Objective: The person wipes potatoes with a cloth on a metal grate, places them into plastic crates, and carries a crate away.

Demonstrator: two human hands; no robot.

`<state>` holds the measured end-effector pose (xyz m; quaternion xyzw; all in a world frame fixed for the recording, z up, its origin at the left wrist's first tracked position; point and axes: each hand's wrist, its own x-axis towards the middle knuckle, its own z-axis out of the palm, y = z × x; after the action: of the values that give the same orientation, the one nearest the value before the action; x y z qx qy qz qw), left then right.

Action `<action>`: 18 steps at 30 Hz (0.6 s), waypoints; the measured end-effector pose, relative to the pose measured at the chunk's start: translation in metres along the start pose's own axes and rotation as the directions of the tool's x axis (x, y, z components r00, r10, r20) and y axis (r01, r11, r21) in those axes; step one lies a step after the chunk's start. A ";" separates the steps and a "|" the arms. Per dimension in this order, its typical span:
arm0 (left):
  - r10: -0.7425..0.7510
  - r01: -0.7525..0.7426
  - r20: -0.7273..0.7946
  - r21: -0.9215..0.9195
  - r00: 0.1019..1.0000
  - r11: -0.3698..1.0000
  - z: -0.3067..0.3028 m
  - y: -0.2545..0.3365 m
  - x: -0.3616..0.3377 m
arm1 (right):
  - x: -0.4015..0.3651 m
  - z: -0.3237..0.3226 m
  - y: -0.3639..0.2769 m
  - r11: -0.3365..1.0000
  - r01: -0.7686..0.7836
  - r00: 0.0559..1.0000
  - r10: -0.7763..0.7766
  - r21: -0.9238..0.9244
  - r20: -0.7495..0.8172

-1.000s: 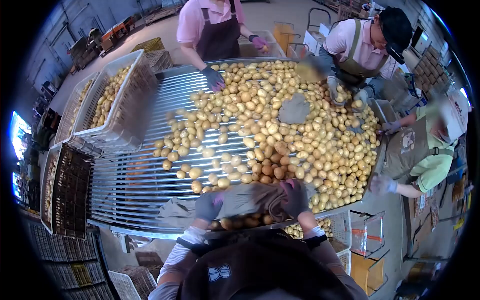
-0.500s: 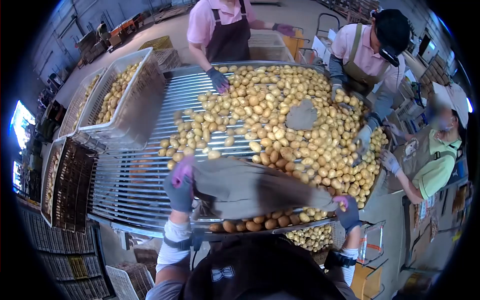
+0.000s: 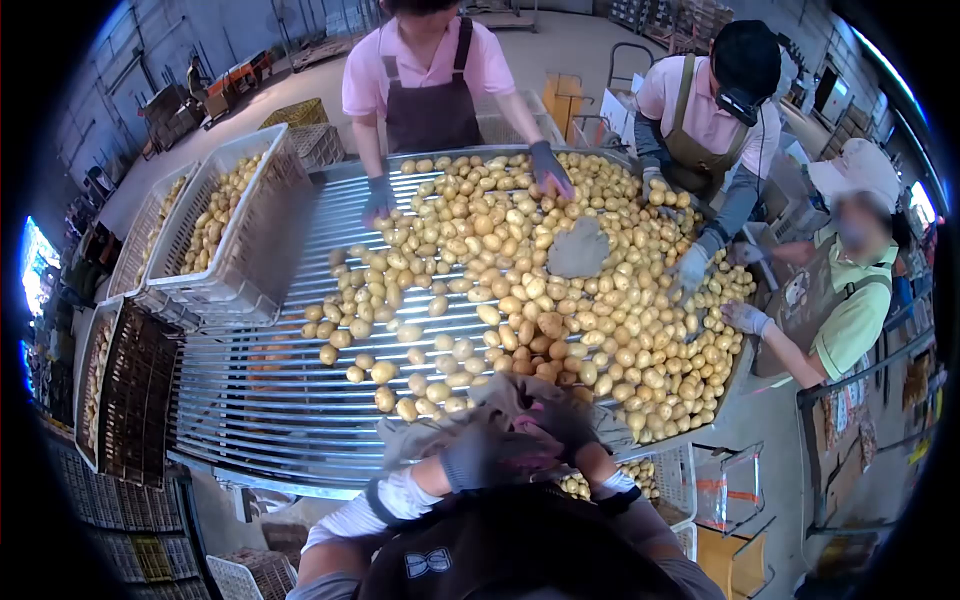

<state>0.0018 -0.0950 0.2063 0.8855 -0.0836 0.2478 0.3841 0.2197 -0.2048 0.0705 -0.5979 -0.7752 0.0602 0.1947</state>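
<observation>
Both my gloved hands are bunched together at the near edge of the roller table (image 3: 260,400). My left hand (image 3: 478,457) and my right hand (image 3: 562,428) grip a crumpled grey cloth (image 3: 470,415), gathered into a heap just before the potatoes (image 3: 520,280). The potatoes cover the right and far part of the metal rollers. A second grey cloth (image 3: 580,250) lies on top of the potatoes near the middle.
Three other people stand around the table's far and right sides, gloved hands on the potatoes. White crates (image 3: 215,215) with potatoes sit at the left, dark crates (image 3: 135,390) below them. A white basket (image 3: 660,470) with potatoes stands beneath the near right edge.
Half a second ago my hands were wide apart, holding the grey cloth stretched out over the near potatoes. Now they have come together and the cloth is bunched up.
</observation>
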 end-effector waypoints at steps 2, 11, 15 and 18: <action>-0.286 0.277 0.078 0.112 0.955 0.954 -0.011 0.002 -0.017 | -0.017 -0.005 0.004 0.936 -0.241 0.946 0.285 0.256 -0.154; -0.461 0.474 -0.151 0.465 0.875 0.747 0.048 -0.089 -0.149 | -0.055 -0.108 0.007 0.837 -0.360 0.025 0.449 0.411 -0.893; -0.586 0.739 -0.458 0.320 0.668 0.593 0.019 -0.071 -0.112 | -0.043 -0.131 0.017 0.872 -0.432 -0.028 0.244 0.232 -0.969; -0.529 0.702 -0.712 -0.072 0.461 0.708 -0.016 -0.091 -0.096 | -0.039 -0.124 0.050 0.861 -0.423 -0.054 0.286 0.281 -0.957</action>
<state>-0.0562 -0.0247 0.1088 0.7331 0.4224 0.4079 0.3431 0.3197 -0.2452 0.1588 -0.6610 -0.2481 -0.3534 0.6137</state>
